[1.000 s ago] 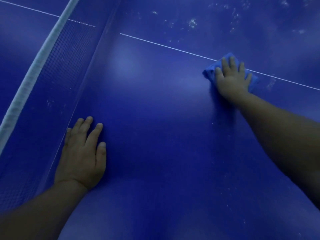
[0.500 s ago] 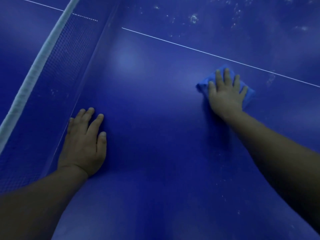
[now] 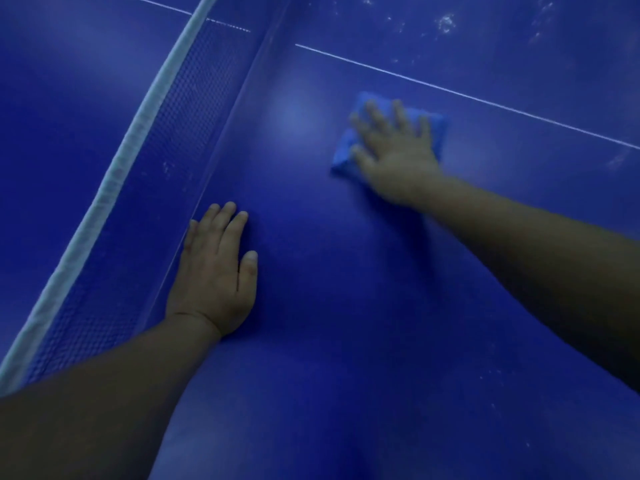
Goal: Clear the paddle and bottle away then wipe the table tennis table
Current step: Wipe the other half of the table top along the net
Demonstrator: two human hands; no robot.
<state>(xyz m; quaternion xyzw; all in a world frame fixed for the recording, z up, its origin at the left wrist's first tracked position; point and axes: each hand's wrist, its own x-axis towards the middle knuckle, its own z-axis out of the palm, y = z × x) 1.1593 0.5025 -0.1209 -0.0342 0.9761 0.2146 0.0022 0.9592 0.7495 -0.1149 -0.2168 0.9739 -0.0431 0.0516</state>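
Wiping stage, by the look of it: no paddle or bottle in view anywhere around the hands, so clearing is prob done, tho the frame only covers part of the table (image 3: 346, 341).

Right hand (image 3: 398, 157) lies flat w/ fingers spread on a folded blue cloth (image 3: 437, 128), pressing it to the surface; not curled round it. Hand is blurred, so it's likely mid-stroke. Left hand (image 3: 214, 271) rests flat on the table, fingers straight and relaxed, holding nothing, prob bracing the person's lean.

Surface between the two hands and nearer the person looks mostly even, few specks. What's left: white smudges and spots beyond the right hand, past the white line (image 3: 450, 91) that runs just beyond the cloth; a few faint flecks to the right of the right forearm as well. So maybe partway thru, far strip not yet done.

Around: net (image 3: 166, 161) w/ white top band stands just left of the left hand, fingers near its base. It's the only obstacle; cloth strokes toward the left hand's side would meet it, and marks on the far half beyond it need a reach over or a walk round. Small pale marks show thru the mesh there.
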